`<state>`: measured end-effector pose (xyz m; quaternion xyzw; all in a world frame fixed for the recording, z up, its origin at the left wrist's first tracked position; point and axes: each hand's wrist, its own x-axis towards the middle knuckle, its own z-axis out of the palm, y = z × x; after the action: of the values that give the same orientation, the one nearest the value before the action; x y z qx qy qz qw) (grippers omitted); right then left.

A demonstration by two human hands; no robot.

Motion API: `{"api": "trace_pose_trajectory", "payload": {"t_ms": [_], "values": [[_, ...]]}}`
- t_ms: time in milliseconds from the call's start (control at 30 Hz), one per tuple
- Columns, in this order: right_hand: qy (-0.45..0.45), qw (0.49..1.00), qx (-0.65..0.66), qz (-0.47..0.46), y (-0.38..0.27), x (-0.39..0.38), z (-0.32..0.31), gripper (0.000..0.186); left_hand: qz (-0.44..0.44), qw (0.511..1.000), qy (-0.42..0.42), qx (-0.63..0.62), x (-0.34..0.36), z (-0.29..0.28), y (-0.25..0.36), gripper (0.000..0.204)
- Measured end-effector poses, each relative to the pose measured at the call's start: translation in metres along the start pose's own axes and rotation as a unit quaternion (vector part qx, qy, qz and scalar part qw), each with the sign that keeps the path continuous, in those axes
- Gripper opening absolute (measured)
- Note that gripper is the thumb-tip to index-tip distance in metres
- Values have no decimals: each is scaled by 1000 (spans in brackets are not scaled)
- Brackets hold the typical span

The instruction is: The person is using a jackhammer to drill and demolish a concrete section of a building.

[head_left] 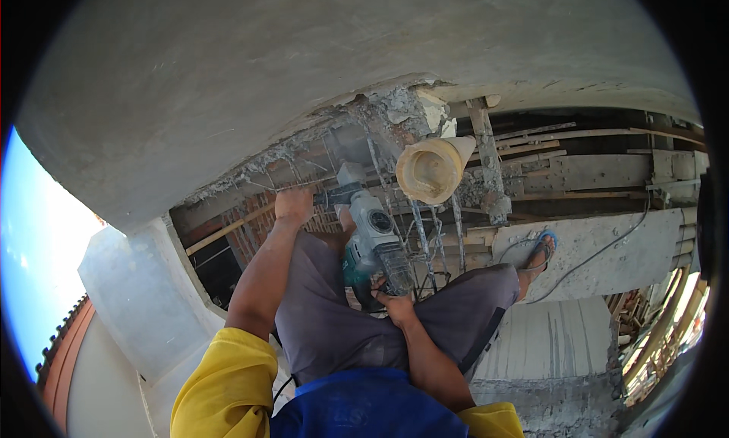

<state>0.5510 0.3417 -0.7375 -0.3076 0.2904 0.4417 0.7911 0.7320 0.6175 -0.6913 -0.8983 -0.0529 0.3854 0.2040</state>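
A grey and green electric demolition hammer [373, 233] points up at broken concrete [399, 108] along a slab's edge, with pale dust around its front end. My left hand [295, 203] is closed on the hammer's side handle. My right hand [396, 305] grips the rear handle, low between my legs. Exposed rebar [421, 233] and a beige plastic pipe [433, 168] are just right of the hammer. The chisel's tip is hazy and hard to make out.
A smooth concrete slab [319, 36] arches across the top. A plank [592, 248] under my sandalled foot [541, 256] carries a cable [600, 263]. A post [486, 157] and timbers [577, 195] stand at right. At left are a pale ledge [133, 286] and open sky.
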Motion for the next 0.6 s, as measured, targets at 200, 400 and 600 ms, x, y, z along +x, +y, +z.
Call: {"api": "trace_pose_trajectory", "payload": {"t_ms": [200,400,600], "values": [[23,999,-28,-9,-8,-19,-14,32,-27,998,-45,-26,-20,-21,24,26],[80,992,-83,-41,-35,-36,-39,30,-66,995,-54,-59,-44,-15,40,27],[81,995,-27,-58,-36,-41,-42,28,-60,995,10,-75,-65,-13,42,25]]}}
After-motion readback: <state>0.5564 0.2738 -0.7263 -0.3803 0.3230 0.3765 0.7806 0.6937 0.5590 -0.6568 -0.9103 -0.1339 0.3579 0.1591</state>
